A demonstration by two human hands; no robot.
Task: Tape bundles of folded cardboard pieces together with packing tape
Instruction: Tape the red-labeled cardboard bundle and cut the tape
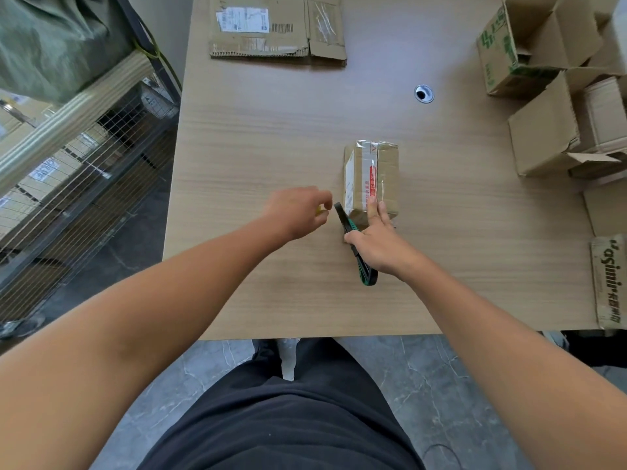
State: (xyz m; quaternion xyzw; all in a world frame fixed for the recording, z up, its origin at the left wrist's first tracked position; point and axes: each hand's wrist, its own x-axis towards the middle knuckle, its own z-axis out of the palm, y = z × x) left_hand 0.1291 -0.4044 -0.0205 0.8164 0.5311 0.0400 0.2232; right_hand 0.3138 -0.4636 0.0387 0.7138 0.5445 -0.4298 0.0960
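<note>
A small bundle of folded cardboard point(371, 174), wrapped in clear tape with a red-printed strip, lies right of the table's middle. My right hand point(380, 242) grips black-and-green scissors point(364, 273) in its palm. Two of its straight fingers rest on the bundle's near end. The scissor blades point up and left, beside the bundle's near left corner. My left hand point(298, 212) hovers just left of the blades with its fingers curled round a small yellow object point(319, 210) that is mostly hidden. No stretch of tape shows between my left hand and the bundle.
Flattened cardboard point(276, 28) with a shipping label lies at the table's far edge. Open boxes point(543, 130) crowd the right side, with a printed flat piece point(609, 283) near the front right. A cable hole point(424, 93) sits behind the bundle. A wire cage cart point(84, 171) stands to the left.
</note>
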